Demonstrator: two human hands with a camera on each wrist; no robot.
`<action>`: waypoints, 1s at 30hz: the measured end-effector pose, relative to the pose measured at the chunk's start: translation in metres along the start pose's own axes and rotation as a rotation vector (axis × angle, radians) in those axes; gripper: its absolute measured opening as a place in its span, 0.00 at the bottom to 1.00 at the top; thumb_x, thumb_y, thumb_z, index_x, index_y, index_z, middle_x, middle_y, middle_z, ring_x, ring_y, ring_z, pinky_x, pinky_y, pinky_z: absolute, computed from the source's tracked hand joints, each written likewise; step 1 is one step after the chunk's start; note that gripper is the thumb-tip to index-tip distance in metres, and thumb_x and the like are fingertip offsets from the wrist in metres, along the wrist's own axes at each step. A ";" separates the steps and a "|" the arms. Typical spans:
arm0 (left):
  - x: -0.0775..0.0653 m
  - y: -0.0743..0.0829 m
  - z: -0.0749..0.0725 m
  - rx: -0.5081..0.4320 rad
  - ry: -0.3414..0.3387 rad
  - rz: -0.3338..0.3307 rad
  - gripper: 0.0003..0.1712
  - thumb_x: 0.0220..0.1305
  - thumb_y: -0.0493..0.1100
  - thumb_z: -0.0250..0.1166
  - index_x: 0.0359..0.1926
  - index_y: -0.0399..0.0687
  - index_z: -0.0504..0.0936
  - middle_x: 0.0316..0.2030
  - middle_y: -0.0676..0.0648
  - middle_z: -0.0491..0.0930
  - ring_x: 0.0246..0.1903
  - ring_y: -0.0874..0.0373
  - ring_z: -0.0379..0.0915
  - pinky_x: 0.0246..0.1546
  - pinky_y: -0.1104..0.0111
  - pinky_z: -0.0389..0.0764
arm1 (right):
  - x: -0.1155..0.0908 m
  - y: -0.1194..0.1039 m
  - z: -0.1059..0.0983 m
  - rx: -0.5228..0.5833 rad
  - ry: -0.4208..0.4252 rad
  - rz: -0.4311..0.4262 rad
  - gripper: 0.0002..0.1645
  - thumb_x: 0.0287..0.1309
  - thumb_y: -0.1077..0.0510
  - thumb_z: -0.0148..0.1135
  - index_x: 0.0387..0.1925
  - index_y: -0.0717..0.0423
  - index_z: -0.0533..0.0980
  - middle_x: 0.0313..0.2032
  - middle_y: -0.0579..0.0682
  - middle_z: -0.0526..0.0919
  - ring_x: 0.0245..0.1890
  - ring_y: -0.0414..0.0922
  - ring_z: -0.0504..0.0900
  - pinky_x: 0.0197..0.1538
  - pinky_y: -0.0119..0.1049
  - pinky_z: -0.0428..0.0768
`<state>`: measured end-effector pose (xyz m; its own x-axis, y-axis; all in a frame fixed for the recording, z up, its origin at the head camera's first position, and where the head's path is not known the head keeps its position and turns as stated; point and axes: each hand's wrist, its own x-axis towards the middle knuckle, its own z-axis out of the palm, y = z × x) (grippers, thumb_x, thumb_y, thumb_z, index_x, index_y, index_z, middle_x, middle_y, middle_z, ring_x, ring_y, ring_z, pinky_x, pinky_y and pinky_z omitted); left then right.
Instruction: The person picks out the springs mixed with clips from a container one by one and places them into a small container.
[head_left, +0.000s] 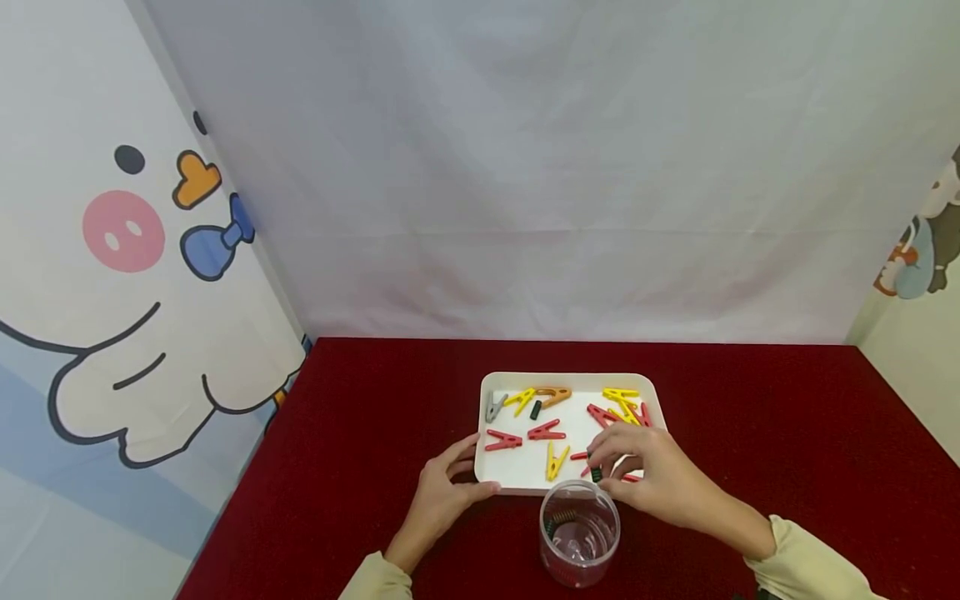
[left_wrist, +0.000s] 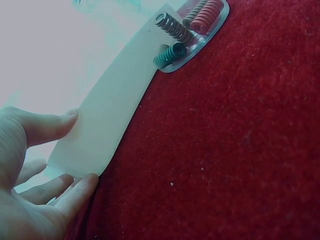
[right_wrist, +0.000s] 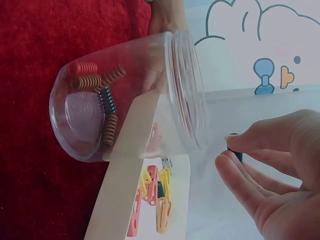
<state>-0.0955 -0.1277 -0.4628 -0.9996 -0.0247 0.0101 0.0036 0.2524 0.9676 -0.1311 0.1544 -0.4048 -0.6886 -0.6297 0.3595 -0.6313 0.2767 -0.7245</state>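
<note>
My right hand (head_left: 648,471) pinches a small dark green coil spring (right_wrist: 235,148) between thumb and fingertips, above the front right of a white tray (head_left: 517,490). Just in front of the tray stands an open clear plastic jar (head_left: 577,571). Inside the jar lie several springs: a red spring (right_wrist: 83,68), brown ones (right_wrist: 109,130) and a green one (right_wrist: 106,100). At the tray's front left corner, my left hand (head_left: 442,492) holds it, thumb on the front wall and fingers on the left side. Another dark green spring (head_left: 536,410) lies in the tray.
Plastic clips are scattered over the tray: red ones (head_left: 546,431), yellow ones (head_left: 557,461), an orange clip (head_left: 555,394) and a grey clip (head_left: 495,407). A dark red cloth (head_left: 375,400) covers the table. Behind it hangs a white curtain (head_left: 525,208).
</note>
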 end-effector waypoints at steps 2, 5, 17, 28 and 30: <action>0.005 -0.011 0.001 0.000 0.003 -0.006 0.41 0.45 0.34 0.75 0.63 0.36 0.70 0.54 0.33 0.73 0.50 0.40 0.72 0.40 0.64 0.77 | -0.001 -0.001 0.001 -0.007 -0.005 0.014 0.14 0.40 0.73 0.69 0.31 0.56 0.81 0.35 0.47 0.81 0.33 0.40 0.79 0.33 0.33 0.82; 0.011 -0.027 0.003 0.011 0.009 -0.008 0.42 0.45 0.35 0.75 0.63 0.39 0.70 0.54 0.35 0.74 0.50 0.42 0.73 0.39 0.64 0.78 | -0.002 -0.002 0.002 -0.018 -0.009 0.028 0.14 0.41 0.73 0.69 0.31 0.55 0.82 0.35 0.45 0.81 0.34 0.39 0.79 0.33 0.33 0.82; 0.001 -0.003 0.001 0.002 0.007 -0.016 0.40 0.46 0.34 0.74 0.63 0.36 0.70 0.54 0.33 0.73 0.51 0.39 0.72 0.41 0.61 0.77 | -0.007 -0.008 0.006 -0.009 -0.011 -0.016 0.16 0.40 0.74 0.68 0.31 0.54 0.82 0.35 0.45 0.81 0.35 0.38 0.78 0.31 0.32 0.81; 0.010 -0.028 0.004 0.029 0.022 -0.020 0.42 0.44 0.40 0.77 0.63 0.45 0.71 0.54 0.40 0.74 0.50 0.46 0.73 0.42 0.63 0.77 | -0.010 -0.013 0.012 -0.035 -0.021 -0.040 0.19 0.39 0.74 0.69 0.29 0.47 0.81 0.36 0.47 0.80 0.30 0.38 0.79 0.29 0.30 0.80; 0.013 -0.035 0.004 0.032 0.025 -0.016 0.43 0.43 0.40 0.77 0.63 0.46 0.72 0.54 0.40 0.75 0.50 0.47 0.74 0.41 0.64 0.77 | -0.010 -0.014 0.013 -0.045 -0.027 -0.044 0.19 0.40 0.73 0.70 0.29 0.47 0.81 0.37 0.45 0.80 0.31 0.37 0.78 0.29 0.30 0.80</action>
<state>-0.1082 -0.1329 -0.4976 -0.9986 -0.0528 0.0017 -0.0134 0.2824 0.9592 -0.1111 0.1478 -0.4060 -0.6503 -0.6610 0.3743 -0.6768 0.2805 -0.6806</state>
